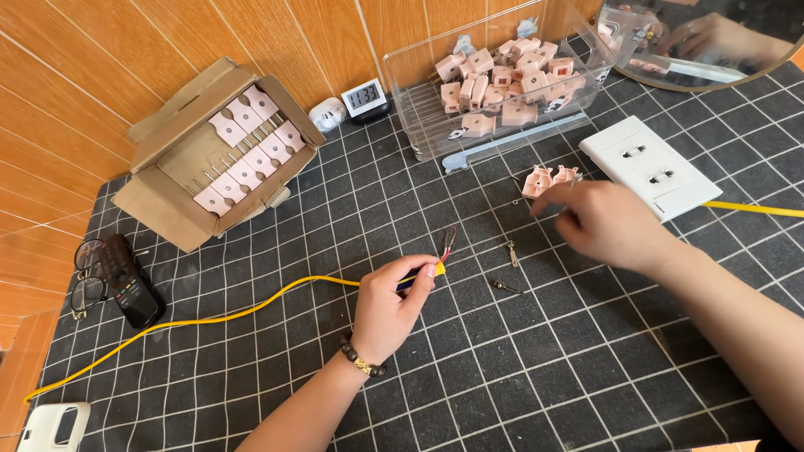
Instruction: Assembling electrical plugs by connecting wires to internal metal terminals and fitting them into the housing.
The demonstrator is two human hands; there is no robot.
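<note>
Two hands busy: left hand [390, 308] fingers pinched on yellow cable [209, 318], bared wires just past fingertips; right hand [605, 224] fingers curled, touching pink plug shell [548, 179]; two screws [509, 268] between hands.

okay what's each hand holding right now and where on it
The left hand pinches the yellow cable near its stripped end. The right hand reaches the pink plug shell; a grip cannot be told.

The left hand [387, 308] is pinched shut, thumb against fingertips, its forearm rising from the bottom edge. The right hand [605, 224] reaches forward palm down, fingers curled, its forearm entering from the right.
</note>
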